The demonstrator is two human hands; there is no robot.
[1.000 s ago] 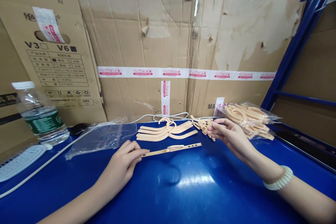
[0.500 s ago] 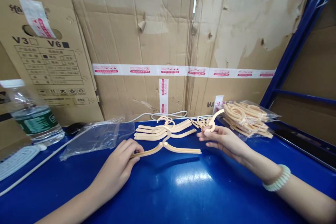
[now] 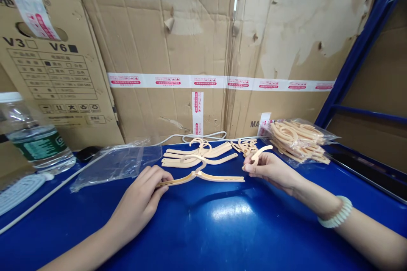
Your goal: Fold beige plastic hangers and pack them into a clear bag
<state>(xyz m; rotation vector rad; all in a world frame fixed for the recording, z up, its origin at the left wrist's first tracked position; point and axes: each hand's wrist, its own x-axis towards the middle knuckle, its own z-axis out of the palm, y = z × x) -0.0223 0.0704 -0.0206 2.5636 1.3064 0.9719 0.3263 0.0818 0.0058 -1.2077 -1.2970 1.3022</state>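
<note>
My left hand [image 3: 146,192] pinches the left arm of a beige clothes hanger [image 3: 219,177], whose hook points up and away from me. That hanger is held just above the blue table, its shadow falling below it. Between the thumb and fingers of my right hand [image 3: 270,169] is a loose beige hanger hook [image 3: 262,150], apart from the hanger. Several more beige hangers [image 3: 178,160] lie stacked behind the held one. A small heap of loose hooks [image 3: 245,147] rests just beyond my right hand.
Clear bags of beige hanger parts [image 3: 295,139] lie at the back right, near a dark flat device [image 3: 369,175]. On the left are a flattened plastic bag [image 3: 111,167], a water bottle [image 3: 38,144], a white cable [image 3: 57,197] and a pale hairbrush [image 3: 23,192]. Cardboard [image 3: 171,106] stands behind the blue table [image 3: 203,237].
My right hand has turned, its fingers closing in around the hook, which now tilts lower. My left hand holds the hanger almost in place. The view has shifted slightly.
</note>
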